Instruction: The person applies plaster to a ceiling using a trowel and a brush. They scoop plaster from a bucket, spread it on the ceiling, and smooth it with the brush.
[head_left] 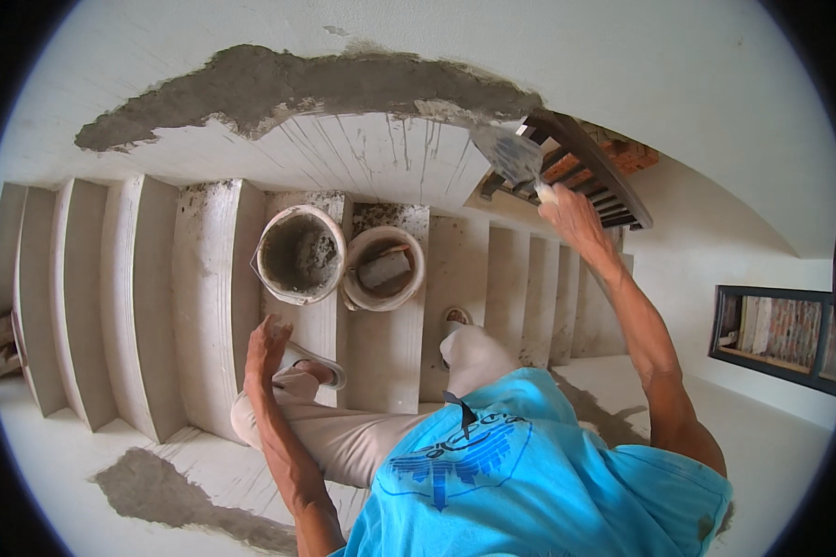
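My right hand (pixel 571 215) is closed on the handle of a plastering trowel (pixel 511 153). Its flat metal blade is at the right end of a long patch of wet grey mortar (pixel 344 84) on the white wall. Drips run down the wall below the patch. My left hand (pixel 267 345) hangs low over the stairs beside my knee, fingers bent and partly hidden; I cannot make out whether anything is in it. Just beyond it stands a bucket (pixel 299 255) with grey mortar inside. A second bucket (pixel 384 269) to its right holds brownish contents and a flat pale piece.
Concrete stairs (pixel 209 306) run across the view, with my sandalled feet on separate steps. A dark wooden railing (pixel 594 172) stands by the trowel. Another mortar patch (pixel 172 497) marks the wall at lower left. A dark-framed window (pixel 776 336) is at right.
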`<state>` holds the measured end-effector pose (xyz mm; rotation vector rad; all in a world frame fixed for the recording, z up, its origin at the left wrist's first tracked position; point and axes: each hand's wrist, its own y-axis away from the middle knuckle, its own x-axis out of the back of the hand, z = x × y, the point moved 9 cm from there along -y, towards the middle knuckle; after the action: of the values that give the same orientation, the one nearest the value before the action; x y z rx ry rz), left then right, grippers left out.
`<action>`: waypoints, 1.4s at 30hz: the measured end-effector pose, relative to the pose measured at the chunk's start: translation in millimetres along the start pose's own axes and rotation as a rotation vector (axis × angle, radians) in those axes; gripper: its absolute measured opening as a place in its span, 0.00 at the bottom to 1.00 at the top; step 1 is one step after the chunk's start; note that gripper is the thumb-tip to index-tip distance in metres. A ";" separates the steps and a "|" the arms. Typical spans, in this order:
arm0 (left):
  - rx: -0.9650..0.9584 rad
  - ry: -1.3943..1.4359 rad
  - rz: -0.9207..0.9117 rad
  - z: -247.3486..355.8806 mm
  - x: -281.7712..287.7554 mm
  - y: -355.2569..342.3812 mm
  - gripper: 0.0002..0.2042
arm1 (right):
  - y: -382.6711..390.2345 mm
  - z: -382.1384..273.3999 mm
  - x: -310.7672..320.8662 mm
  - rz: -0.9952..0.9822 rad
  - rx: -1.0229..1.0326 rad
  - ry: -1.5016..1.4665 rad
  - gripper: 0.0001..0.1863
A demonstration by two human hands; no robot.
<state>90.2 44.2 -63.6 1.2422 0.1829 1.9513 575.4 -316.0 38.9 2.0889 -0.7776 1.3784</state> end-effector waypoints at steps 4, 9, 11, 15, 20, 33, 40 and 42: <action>-0.093 -0.020 0.059 -6.9 -2.8 -1.6 0.23 | 12.3 3.0 -1.8 0.075 0.045 -0.055 0.16; -0.009 0.067 -0.012 -5.2 -8.6 -5.5 0.23 | -11.0 -64.6 27.1 0.073 0.045 -0.097 0.17; -0.006 0.052 0.000 -3.4 -9.2 -7.5 0.23 | -21.4 -72.4 29.2 0.085 0.054 -0.083 0.17; -0.029 0.046 -0.003 2.3 -7.7 -4.8 0.23 | -28.3 -64.7 25.6 0.095 0.116 -0.075 0.17; -0.016 -0.033 0.007 0.8 -6.6 -4.6 0.23 | -14.1 -41.9 5.9 0.041 0.140 -0.043 0.18; -0.045 -0.003 0.042 10.3 -1.1 -1.6 0.23 | -35.8 -45.3 0.0 -0.001 0.247 -0.049 0.20; -0.039 -0.015 0.025 19.1 -1.2 8.3 0.22 | -8.2 -38.9 -25.3 -0.190 0.018 -0.277 0.20; -0.076 -0.040 0.044 11.9 -1.2 9.0 0.22 | -2.1 -49.0 -43.0 -0.272 -0.079 -0.405 0.19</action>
<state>95.2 34.0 -53.8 1.2437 0.0610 1.9509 532.1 -273.1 15.9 2.3393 -0.6551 0.7802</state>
